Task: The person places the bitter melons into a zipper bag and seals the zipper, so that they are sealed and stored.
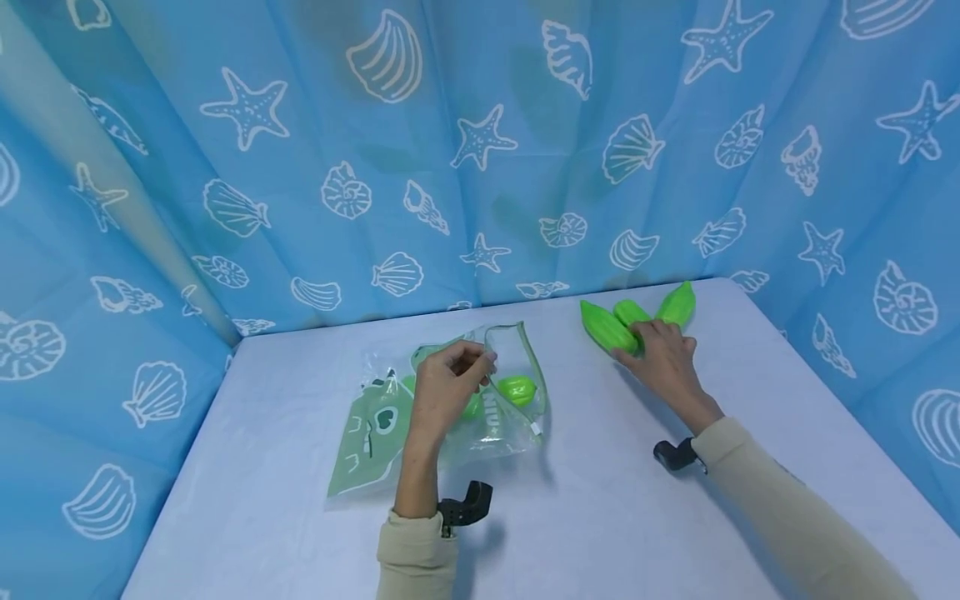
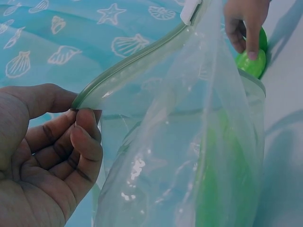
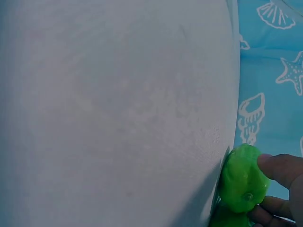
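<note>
Meanwhile, the left hand (image 1: pixel 442 392) pinches the bag (image 1: pixel 450 408) rim, holding its mouth open, as the right hand (image 1: pixel 663 358) curls around a green fruit (image 1: pixel 607 329) nearby.

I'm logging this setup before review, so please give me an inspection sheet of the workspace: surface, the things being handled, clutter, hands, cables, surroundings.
Surface: white table, bare around the work.
Things in hand: clear zip bag with green print, mouth held up open, green toy fruits inside; three green ridged toy fruits lie in a group near the far right edge.
Clutter: nothing seen.
Hands: left hand pinches the bag's zip edge; right hand grips one fruit of the group.
Cables: nothing seen; black wrist mounts only.
Surroundings: blue curtain with white shells and starfish on three sides.
</note>
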Motion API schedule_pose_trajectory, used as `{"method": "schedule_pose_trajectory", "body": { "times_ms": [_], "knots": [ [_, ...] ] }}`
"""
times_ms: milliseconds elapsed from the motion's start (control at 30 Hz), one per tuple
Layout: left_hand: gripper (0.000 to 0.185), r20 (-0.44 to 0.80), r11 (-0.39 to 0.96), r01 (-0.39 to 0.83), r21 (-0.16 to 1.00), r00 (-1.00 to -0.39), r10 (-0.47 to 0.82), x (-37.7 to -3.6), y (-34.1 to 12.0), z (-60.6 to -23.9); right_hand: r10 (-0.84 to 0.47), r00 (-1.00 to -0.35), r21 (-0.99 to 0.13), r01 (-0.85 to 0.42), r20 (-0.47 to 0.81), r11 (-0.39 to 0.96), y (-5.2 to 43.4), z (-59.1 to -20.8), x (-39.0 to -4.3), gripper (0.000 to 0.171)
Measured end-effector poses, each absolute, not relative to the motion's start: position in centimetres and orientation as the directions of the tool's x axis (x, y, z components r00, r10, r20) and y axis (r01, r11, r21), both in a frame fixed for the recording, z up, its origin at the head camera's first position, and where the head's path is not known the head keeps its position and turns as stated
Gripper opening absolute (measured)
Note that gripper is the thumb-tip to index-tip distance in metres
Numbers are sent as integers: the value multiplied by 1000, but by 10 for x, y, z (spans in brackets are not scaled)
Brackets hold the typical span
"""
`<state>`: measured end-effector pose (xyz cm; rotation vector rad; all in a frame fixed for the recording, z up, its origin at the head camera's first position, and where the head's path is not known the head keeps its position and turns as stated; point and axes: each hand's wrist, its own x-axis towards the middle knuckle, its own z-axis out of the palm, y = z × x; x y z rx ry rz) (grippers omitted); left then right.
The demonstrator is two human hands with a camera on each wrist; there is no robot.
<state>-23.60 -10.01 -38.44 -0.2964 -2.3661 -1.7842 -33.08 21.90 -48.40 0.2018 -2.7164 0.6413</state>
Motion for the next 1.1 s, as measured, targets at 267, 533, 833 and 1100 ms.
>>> {"method": "schedule_pose_trajectory", "body": {
  "times_ms": [267, 533, 833, 1100],
  "knots": [
    [17, 261, 281, 264, 923, -964, 48, -227, -97, -375, -67, -936, -362, -199, 347, 911, 217, -484, -335, 56],
    [17, 249, 298, 249, 922, -968, 37, -222, -95, -367, -53, -939, -365, -184, 340, 913, 214, -486, -333, 55],
    [17, 243, 298, 243, 923, -969, 40, -220, -95, -368, -42, -922, -393, -205, 385, 897, 215, -484, -327, 52],
    [17, 272, 282, 278, 918, -960, 63, -224, -99, -369, -63, -895, -406, -262, 442, 875, 215, -479, -321, 49]
  ]
}}
